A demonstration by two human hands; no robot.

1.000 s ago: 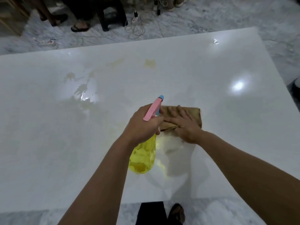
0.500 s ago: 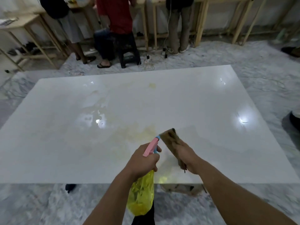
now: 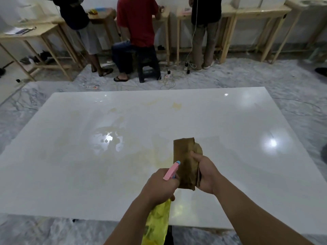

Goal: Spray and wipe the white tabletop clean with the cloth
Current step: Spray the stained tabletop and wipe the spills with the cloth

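The white tabletop (image 3: 230,129) fills the middle of the view, glossy, with yellowish wet smears near its centre and far edge. My left hand (image 3: 159,187) grips a yellow spray bottle (image 3: 157,225) with a pink and blue nozzle, held above the table's near edge. My right hand (image 3: 206,174) holds a folded brown cloth (image 3: 184,156) lifted off the table, upright, right beside the nozzle.
Three people (image 3: 136,23) stand or sit at wooden benches (image 3: 247,13) beyond the table's far edge, with a dark stool (image 3: 148,69) and cables on the marble floor (image 3: 292,82). A wet patch (image 3: 109,137) glistens left of centre.
My right hand has lifted the cloth from flat on the table and now holds it upright beside the bottle. The view has tilted up, showing the room beyond.
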